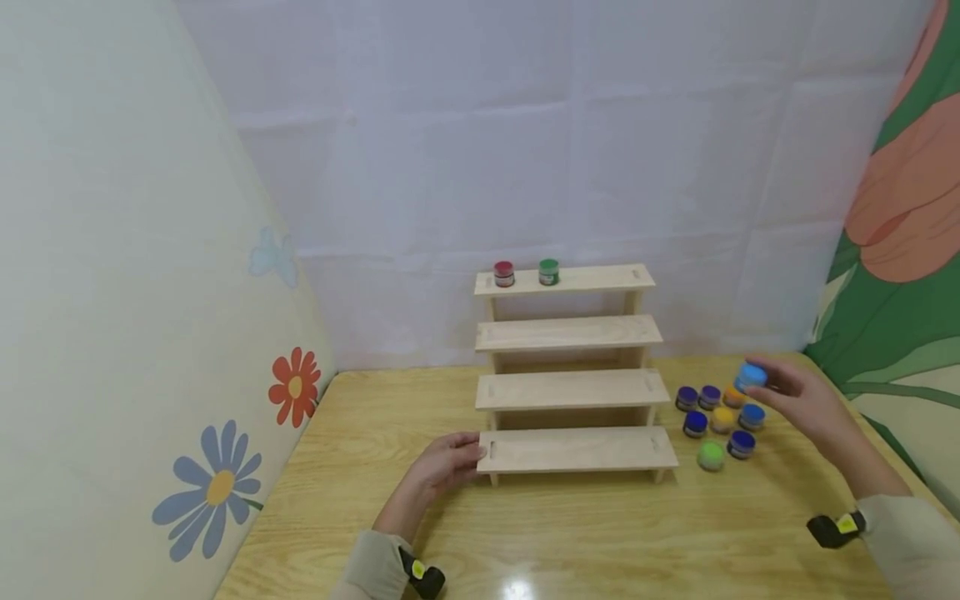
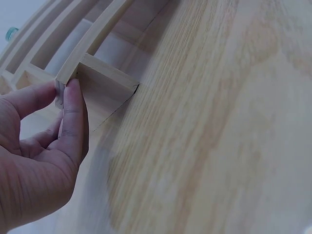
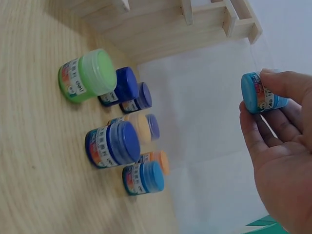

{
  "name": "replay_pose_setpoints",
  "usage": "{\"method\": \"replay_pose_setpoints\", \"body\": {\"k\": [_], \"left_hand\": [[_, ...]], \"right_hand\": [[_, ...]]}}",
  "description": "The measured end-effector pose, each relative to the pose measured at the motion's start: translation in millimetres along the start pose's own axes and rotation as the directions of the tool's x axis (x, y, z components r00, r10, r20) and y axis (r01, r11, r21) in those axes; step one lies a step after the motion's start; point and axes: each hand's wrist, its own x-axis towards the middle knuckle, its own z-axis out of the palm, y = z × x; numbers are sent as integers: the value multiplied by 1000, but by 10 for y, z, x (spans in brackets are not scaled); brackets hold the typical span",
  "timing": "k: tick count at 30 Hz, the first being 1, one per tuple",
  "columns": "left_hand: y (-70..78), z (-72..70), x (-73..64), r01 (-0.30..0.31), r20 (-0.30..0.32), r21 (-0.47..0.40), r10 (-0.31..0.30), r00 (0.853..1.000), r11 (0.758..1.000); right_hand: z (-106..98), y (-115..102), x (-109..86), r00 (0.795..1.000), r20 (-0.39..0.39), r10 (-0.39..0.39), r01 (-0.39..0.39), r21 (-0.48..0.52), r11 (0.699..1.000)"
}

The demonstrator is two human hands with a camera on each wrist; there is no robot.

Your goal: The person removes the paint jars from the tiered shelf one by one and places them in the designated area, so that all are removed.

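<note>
A light blue paint jar (image 3: 258,92) is pinched between the thumb and fingers of my right hand (image 1: 810,404), raised over a cluster of jars on the table. My left hand (image 1: 444,462) pinches the left end of the lowest step of a wooden stepped rack (image 1: 577,450), thumb on top and fingers beneath, as the left wrist view shows. On the rack's top step stand a red jar (image 1: 504,274) and a green jar (image 1: 549,272). Below the raised jar stand a light green jar (image 3: 87,75), a dark blue jar (image 3: 112,145) and another blue jar (image 3: 143,178).
Also in the cluster are a yellow jar (image 1: 722,419), an orange jar (image 1: 734,396) and purple jars (image 1: 687,398), right of the rack. The wood-grain table (image 1: 390,417) meets a white cloth backdrop (image 1: 420,167). Flower-printed panels (image 1: 217,487) flank both sides.
</note>
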Motion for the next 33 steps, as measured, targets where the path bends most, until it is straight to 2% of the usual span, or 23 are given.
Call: {"method": "replay_pose_setpoints", "body": {"k": [17,24,33], "left_hand": [[17,14,-48,-15,3,7,15,1000,1000],[11,14,-42,-21,0,2,21,1000,1000],[-2,21,-33,-21,-7,2,21,1000,1000]], "right_hand": [[30,405,-224,999,-37,-36,37,30,999],[26,526,-292,1000,1,30,-30,52,998],[21,647,-329,997,16,77,-77,45,996]]}}
